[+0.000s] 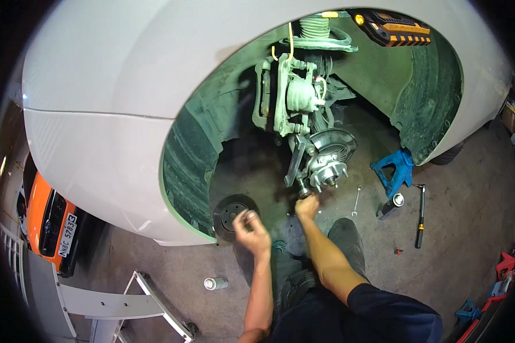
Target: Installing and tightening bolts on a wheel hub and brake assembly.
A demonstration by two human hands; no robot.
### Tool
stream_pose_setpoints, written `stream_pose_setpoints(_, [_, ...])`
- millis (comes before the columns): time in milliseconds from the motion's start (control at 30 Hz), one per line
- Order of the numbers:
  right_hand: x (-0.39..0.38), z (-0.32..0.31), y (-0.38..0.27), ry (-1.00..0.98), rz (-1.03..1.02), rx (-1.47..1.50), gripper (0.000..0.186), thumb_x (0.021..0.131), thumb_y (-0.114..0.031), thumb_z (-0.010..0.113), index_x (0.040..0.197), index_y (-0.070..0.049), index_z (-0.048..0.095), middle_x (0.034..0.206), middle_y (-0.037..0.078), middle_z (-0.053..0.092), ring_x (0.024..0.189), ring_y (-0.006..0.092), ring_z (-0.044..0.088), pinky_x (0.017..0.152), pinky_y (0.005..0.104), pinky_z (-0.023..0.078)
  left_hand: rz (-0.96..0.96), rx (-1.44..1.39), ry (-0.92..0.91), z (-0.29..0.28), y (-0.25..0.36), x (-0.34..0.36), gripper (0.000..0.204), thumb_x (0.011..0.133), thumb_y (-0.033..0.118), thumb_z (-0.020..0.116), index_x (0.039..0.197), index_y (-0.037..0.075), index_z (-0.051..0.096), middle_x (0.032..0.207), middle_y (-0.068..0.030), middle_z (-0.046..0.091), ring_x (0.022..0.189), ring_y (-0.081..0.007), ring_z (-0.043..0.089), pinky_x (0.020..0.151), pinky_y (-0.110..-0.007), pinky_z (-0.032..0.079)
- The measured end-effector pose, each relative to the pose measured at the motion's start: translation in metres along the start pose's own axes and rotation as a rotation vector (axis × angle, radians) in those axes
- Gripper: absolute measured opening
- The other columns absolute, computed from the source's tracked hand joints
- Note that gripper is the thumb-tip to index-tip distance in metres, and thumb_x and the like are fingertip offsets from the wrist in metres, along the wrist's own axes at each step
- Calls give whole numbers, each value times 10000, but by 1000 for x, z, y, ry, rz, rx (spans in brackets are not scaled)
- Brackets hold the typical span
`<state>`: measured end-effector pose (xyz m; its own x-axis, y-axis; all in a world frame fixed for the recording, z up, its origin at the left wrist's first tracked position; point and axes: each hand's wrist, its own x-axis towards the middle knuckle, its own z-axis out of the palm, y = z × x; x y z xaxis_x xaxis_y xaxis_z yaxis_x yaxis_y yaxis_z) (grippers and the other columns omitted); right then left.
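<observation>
Resting on the floor close to you, well to the near left of the wheel hub (327,171), is a small white can (217,283). Your left hand (252,234) is up in the air, also to the near left of the hub, with its fingers bent in; I can't tell if they pinch anything small. Your right hand (306,207) is closer to the hub, just on its near side and a bit left. Its fingers are curled round the near end of a short round tool (302,187), and I can't tell what kind it is. The tool points ahead from those fingers, its long way leaning a little left, and its far end is right beside the low end of a metal arm (295,161), left of the hub; I can't tell if they touch. Left of the hub, past your left hand, a round brake disc (223,214) lies on the floor. Right of the hub are a thin wrench (357,201), a dark can (388,209) and a blue stand (405,168). Past the hub, the brake caliper (302,94) hangs by a yellow hook (291,41). Far left of the hub is an orange car (40,211).
</observation>
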<state>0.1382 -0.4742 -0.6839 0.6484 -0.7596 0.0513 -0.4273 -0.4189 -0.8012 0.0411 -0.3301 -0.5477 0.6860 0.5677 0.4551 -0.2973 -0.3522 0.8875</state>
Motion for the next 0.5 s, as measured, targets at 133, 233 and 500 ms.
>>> stream_pose_setpoints(133, [7,-5,-5,-153,-38,-60,285,764,-210,634,855,55,686,926,270,661,913,402,653,817,468,506,-29,136,-496,54,-14,-6,365,875,183,620,1174,-15,555,1092,-226,645,1026,-370,620,916,-411,468])
stream_pose_setpoints(233, [5,11,-14,-275,122,187,334,801,-298,625,835,27,694,749,247,668,788,402,670,753,498,510,144,484,-650,83,-20,-20,504,833,250,620,1248,-21,527,1265,-239,556,1218,-381,496,1016,-492,375])
stream_pose_setpoints(500, [2,6,17,-275,29,55,361,811,-331,621,812,24,691,768,260,665,784,422,657,753,495,509,178,693,-890,111,-5,-11,567,826,411,638,1146,-50,559,1162,-229,617,1145,-385,545,966,-488,411])
